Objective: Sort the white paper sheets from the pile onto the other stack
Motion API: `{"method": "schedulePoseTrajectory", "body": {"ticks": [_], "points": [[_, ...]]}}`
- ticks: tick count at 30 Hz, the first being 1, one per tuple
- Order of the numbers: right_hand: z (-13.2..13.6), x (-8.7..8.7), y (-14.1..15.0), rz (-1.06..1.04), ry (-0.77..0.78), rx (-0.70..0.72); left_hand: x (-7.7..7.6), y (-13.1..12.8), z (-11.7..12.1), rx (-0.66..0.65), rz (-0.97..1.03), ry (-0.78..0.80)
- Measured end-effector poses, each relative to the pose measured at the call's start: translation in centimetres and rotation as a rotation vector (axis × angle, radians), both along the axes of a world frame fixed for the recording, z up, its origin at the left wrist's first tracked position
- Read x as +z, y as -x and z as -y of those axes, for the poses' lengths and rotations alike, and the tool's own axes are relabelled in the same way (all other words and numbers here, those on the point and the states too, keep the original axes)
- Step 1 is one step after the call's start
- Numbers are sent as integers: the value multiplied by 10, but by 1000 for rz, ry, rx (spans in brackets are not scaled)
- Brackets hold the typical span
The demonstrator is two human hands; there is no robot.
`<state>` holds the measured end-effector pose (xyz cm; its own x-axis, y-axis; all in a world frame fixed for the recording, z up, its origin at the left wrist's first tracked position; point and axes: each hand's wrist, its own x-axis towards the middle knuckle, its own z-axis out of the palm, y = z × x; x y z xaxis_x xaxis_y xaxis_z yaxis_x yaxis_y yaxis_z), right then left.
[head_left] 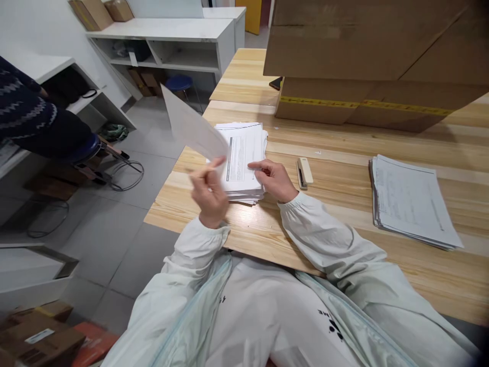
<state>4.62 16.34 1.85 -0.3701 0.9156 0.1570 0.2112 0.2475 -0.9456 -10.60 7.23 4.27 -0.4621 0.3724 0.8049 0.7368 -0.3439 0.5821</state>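
Observation:
My left hand (pixel 210 196) pinches the lower right corner of a printed sheet of paper (pixel 193 125), which is lifted and tilted out to the left; the fingers are slightly blurred. Below it lies a thick stack of printed papers (pixel 244 153) near the table's left edge. My right hand (pixel 277 178) rests at the right side of this stack, its index finger stretched out on the top page and the other fingers curled loosely. Just right of that hand, a cream-coloured stapler (pixel 304 173) lies on the wooden table.
A second stack of papers (pixel 414 199) lies farther right on the wooden table (pixel 336 204). Large cardboard boxes (pixel 344 102) stand at the back, beside a dark phone (pixel 275 83). At left, a person (pixel 34 112) sits on a blue stool (pixel 82 150).

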Motion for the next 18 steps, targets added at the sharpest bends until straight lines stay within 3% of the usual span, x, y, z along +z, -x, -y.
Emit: {"method": "schedulePoseTrajectory", "body": {"ticks": [2, 5, 7, 11, 13, 17, 18], "points": [[1, 4, 1, -97, 160, -13, -11, -9, -2, -170, -110, 198], [2, 12, 2, -231, 388, -13, -26, -13, -7, -266, -202, 418], [1, 14, 4, -235, 414, -23, -32, -13, -10, -287, -211, 467], [-3, 8, 7, -200, 301, -50, -35, -12, -7, -388, -177, 519], [-3, 6, 3, -235, 227, -76, -31, -11, -3, -432, -37, 486], [14, 15, -29, -258, -10, -184, -13, -1, 3, -325, 400, 125], [22, 19, -41, -253, -53, -214, -7, 2, 4, -336, 499, 96]]}}
